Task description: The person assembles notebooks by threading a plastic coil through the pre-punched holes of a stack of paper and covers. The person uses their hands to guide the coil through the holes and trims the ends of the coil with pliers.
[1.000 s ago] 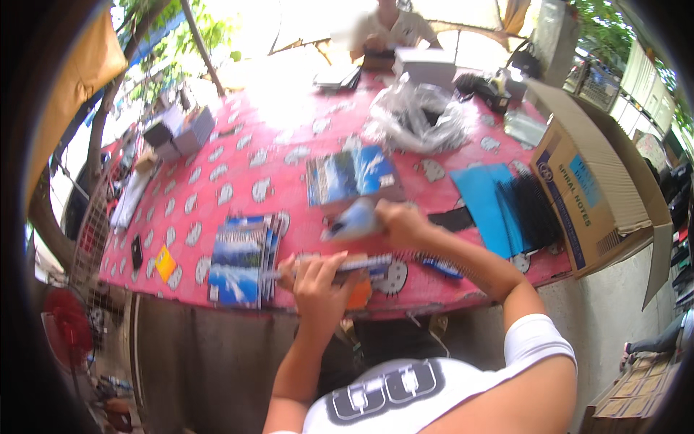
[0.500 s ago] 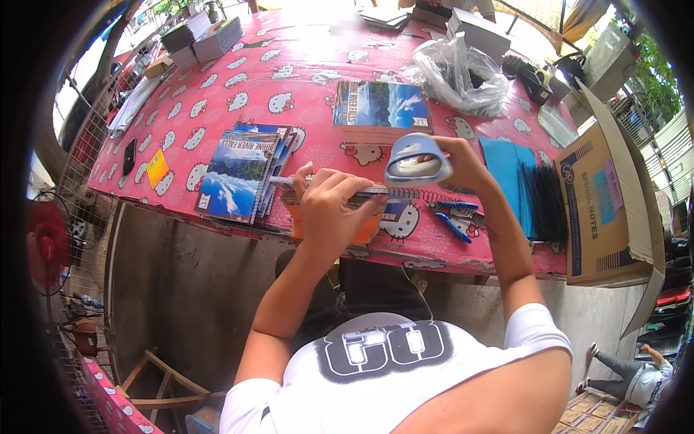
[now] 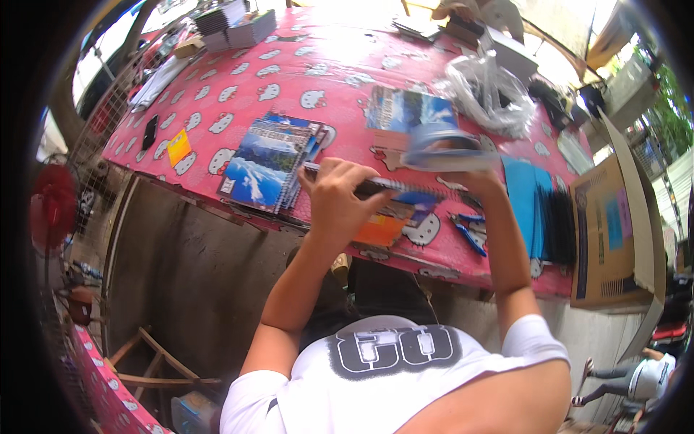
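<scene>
My left hand (image 3: 340, 199) is closed round a spiral notebook (image 3: 379, 185), held tilted on edge near the table's front, its coil along the upper side. My right hand (image 3: 473, 182) is just right of the coil's end. Over its fingers is a blue-grey ring-shaped thing (image 3: 450, 148), smeared by motion; it seems held, but its kind is unclear. Below the notebook lies an orange sheet or cover (image 3: 379, 230). Blue-handled pliers (image 3: 468, 235) lie beside my right wrist. Stacks of notebooks with a waterfall picture lie left (image 3: 259, 163) and beyond (image 3: 408, 110).
On the pink patterned table (image 3: 282, 78) lie a black phone (image 3: 150, 133), a yellow card (image 3: 179, 147), a crumpled clear plastic bag (image 3: 495, 98) and blue covers beside black coils (image 3: 555, 224). An open cardboard box (image 3: 607, 224) stands right. Another person (image 3: 643, 382) is at lower right.
The view has shifted, so the table's things appear further right and lower. The notebook in my left hand is tilted more. The ring-shaped thing at my right hand has turned and is blurred.
</scene>
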Tool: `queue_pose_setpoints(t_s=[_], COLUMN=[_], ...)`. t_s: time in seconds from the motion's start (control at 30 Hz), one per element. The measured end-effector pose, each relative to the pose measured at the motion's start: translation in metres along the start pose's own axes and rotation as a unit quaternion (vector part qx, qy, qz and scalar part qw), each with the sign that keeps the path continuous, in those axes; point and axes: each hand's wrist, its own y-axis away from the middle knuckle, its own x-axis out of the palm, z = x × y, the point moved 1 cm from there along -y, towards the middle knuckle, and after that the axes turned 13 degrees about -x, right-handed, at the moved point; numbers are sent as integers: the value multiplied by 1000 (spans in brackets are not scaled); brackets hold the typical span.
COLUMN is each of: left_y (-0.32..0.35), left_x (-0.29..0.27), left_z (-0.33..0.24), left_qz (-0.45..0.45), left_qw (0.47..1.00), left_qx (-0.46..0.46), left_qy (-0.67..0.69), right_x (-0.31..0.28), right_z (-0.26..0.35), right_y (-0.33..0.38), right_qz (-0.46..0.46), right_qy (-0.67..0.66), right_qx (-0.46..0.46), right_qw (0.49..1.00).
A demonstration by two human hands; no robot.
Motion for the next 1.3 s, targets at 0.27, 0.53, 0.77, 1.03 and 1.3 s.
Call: queue_pose_setpoints(t_s=[0.27, 0.53, 0.77, 1.03, 1.3], left_y=[-4, -8, -8, -4, -3], left_x=[-9, -15, -10, -16, -7], left_z=[9, 22, 36, 38, 42], left_qz=[-12, -67, -32, 11, 33], left_qw=[1000, 991, 983, 975, 954], left_qx=[-6, -41, -56, -87, -81], left_qy=[26, 109, 171, 203, 287], right_x=[8, 29, 35, 32, -81], right_z=[-1, 11, 16, -14, 8], right_y=[-6, -19, -29, -20, 44], right_qz=[-33, -54, -25, -125, -272], right_qy=[-186, -367, -368, 193, -5], right_qx=[85, -51, -19, 8, 68], right_qw=[978, 927, 929, 973, 960])
